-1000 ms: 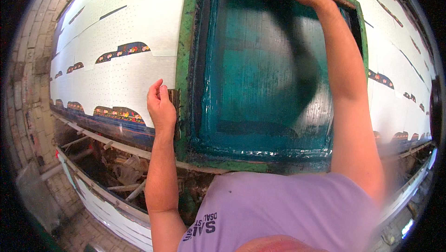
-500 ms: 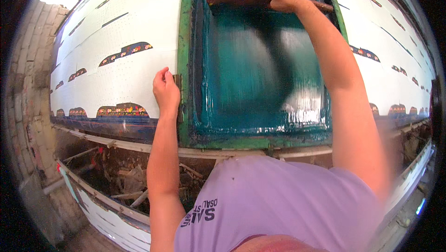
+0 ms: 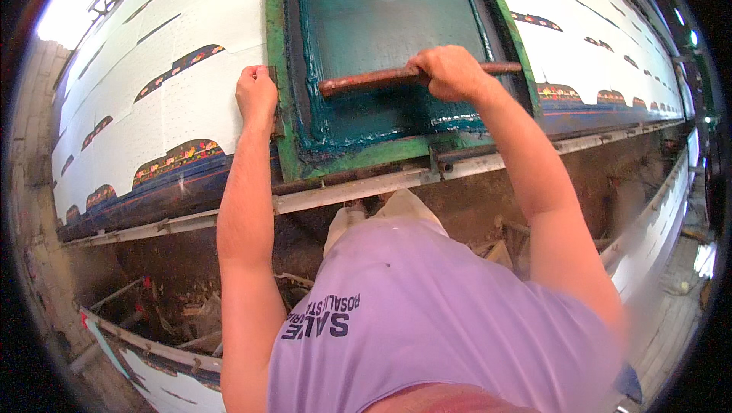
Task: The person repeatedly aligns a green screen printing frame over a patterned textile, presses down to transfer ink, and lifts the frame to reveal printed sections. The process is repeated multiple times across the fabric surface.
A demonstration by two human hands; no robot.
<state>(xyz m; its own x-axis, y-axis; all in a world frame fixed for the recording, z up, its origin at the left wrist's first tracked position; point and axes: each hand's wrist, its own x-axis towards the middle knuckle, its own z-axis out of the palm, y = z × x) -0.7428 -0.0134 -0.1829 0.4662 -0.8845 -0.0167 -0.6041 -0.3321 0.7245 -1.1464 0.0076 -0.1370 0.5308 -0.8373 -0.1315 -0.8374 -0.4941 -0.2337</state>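
In my right hand (image 3: 451, 74) is the red-brown wooden handle of a squeegee (image 3: 366, 79), gripped near its middle. The squeegee lies across the near part of a printing screen, slightly tilted, its right end nearer the far side. Dark teal ink (image 3: 393, 13) coats the mesh and is built up along the inner edges. A green frame (image 3: 279, 108) surrounds the mesh. Beside its left edge my left hand (image 3: 257, 97) is closed, fingers curled by a small dark bracket; what they hold is hidden. White fabric (image 3: 198, 17) with dark flowered patches lies under the frame.
A pale metal rail (image 3: 328, 196) runs along the table's near edge, between the screen and my body. Behind me at lower left, another long table (image 3: 164, 379) carries white printed fabric. Scraps and debris lie in the gap between the tables. A brick wall stands at far left.
My right hand has drawn the squeegee from the screen's far end toward me, to the near part. My left hand stays by the frame's left edge. The head view has shifted and turned.
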